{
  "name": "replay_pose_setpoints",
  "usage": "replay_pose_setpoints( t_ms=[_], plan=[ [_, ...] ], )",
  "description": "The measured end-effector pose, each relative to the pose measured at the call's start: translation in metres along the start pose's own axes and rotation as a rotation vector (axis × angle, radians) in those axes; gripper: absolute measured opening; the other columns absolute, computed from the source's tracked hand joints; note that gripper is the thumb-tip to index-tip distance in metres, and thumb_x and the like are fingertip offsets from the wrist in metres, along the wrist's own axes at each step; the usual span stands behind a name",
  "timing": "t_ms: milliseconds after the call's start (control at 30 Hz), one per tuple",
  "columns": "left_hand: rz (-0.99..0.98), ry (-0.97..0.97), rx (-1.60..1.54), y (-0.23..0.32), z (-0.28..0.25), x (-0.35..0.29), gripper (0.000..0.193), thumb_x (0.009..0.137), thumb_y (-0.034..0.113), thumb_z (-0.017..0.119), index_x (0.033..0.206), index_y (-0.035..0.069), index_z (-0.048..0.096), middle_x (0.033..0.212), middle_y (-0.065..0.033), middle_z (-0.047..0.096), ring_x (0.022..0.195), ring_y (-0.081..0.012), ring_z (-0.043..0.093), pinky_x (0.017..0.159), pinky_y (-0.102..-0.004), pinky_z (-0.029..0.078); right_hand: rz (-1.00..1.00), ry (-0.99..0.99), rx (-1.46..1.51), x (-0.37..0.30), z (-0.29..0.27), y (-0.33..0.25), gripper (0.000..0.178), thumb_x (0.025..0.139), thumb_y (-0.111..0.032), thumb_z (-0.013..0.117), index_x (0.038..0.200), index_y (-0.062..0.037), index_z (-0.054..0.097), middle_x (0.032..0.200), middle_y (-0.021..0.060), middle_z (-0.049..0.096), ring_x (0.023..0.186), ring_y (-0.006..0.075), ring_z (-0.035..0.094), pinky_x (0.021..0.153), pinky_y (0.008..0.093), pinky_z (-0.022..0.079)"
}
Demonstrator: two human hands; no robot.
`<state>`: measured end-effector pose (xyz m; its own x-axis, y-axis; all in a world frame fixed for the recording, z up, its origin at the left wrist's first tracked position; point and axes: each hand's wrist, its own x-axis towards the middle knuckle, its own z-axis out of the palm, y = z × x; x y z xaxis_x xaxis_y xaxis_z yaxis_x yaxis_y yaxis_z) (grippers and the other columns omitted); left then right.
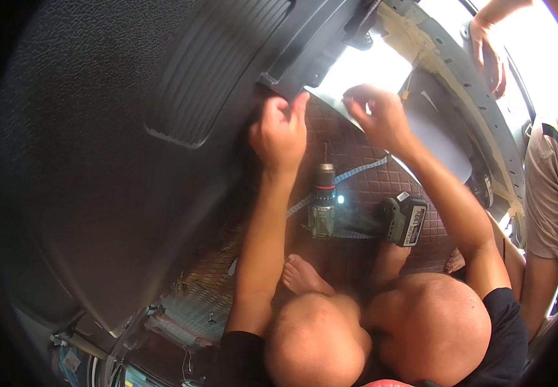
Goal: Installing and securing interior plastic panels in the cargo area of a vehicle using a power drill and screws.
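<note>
- Your left hand (279,134) curled at the lower end of the grey trim (303,48), any pinch unclear.
- Your right hand (379,116) curled nearby, grip unclear.
- Its long axis slanted up-right, beside the ribbed panel (217,71).

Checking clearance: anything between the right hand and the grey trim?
Nothing visible stands between the right hand and the trim, though depth is hard to judge here. Nearest is the left hand, at the trim's lower end; the drill is well below in view.
</note>
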<state>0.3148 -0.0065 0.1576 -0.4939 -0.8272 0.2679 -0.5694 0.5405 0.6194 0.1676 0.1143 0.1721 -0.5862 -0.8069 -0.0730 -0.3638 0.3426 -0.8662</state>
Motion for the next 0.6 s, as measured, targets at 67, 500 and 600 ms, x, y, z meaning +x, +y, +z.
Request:
replay_pose_setpoints(
  t_ms=[67,500,600],
  plan=[
    [0.093,0.142,0.048,-0.014,0.018,0.012,0.036,0.080,0.032,0.079,0.068,0.008,0.055,0.049,-0.0040,0.050,0.042,-0.0217,0.053,0.044,-0.0349,0.042,-0.113,0.015,-0.169,0.026,0.002,0.020,0.020,0.085,-0.013,0.064,0.099,0.0002,0.067,0.083,0.0113,0.065,0.071,0.0228,0.063,0.065,0.0335,0.051],
    [0.195,0.369,-0.097,-0.027,0.047,0.018,0.038,0.076,0.020,0.083,0.061,0.008,0.050,0.048,-0.0031,0.051,0.038,-0.0162,0.049,0.039,-0.0302,0.039,-0.399,-0.040,-0.230,0.072,0.037,0.050,0.016,0.082,-0.005,0.065,0.097,-0.0004,0.065,0.084,0.0133,0.063,0.074,0.0307,0.064,0.068,0.0373,0.052],
    [0.085,0.317,-0.181,-0.021,0.042,0.017,0.035,0.076,0.018,0.083,0.061,0.008,0.053,0.048,-0.0040,0.051,0.038,-0.0149,0.047,0.040,-0.0295,0.039,0.022,0.381,0.044,0.064,0.046,0.045,0.017,0.091,-0.011,0.062,0.104,-0.0002,0.062,0.084,0.0071,0.063,0.073,0.0143,0.057,0.068,0.0285,0.046]
  ],
)
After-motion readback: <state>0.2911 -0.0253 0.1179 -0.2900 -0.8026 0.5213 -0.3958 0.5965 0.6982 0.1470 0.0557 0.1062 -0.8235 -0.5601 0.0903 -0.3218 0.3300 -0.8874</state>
